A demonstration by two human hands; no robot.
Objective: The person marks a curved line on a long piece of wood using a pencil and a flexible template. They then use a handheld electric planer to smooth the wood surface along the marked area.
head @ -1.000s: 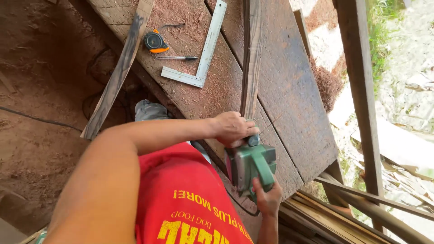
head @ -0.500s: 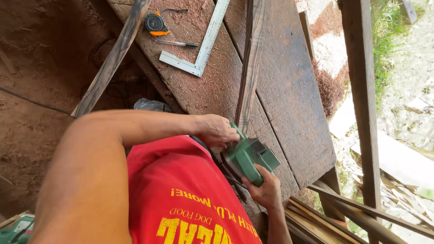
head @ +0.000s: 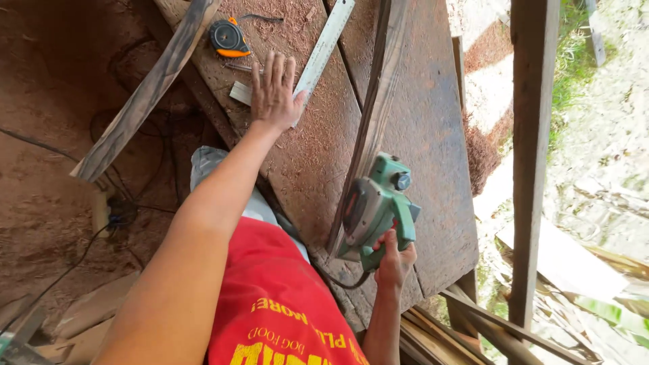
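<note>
View: we look down from our own head past a red shirt (head: 277, 304) onto a sawdust-covered wooden workbench (head: 433, 135).
Landmark: the workbench, a broad board top running away from us; every place below is given relative to it.
Right hand (head: 394, 260): closed around the rear handle of a green electric planer (head: 375, 209), fingers wrapped tight, at the near end of the workbench.
Electric planer: it sits on the near end of a long narrow wooden strip (head: 375, 101), tilted slightly toward the workbench's left side.
Wooden strip: dark and thin, it lies lengthwise along the middle of the workbench, from the planer to the far end.
Left hand (head: 274, 91): open, fingers spread and flat, holding nothing, palm down on the far left part of the workbench, resting on a metal carpenter's square (head: 324, 47).
Carpenter's square: pale steel, its long arm running toward the far end of the workbench, its short arm partly under our palm.
Tape measure (head: 226, 37): black and orange, near the far left edge of the workbench, just beyond our left fingertips and apart from them.
Loose plank (head: 145, 91): dark, leaning diagonally off the workbench's left edge, over the dirt floor (head: 47, 101).
Cables (head: 118, 203): black, on the dirt to the left of the workbench.
Wooden post (head: 531, 155): upright, to the right of the workbench.
</note>
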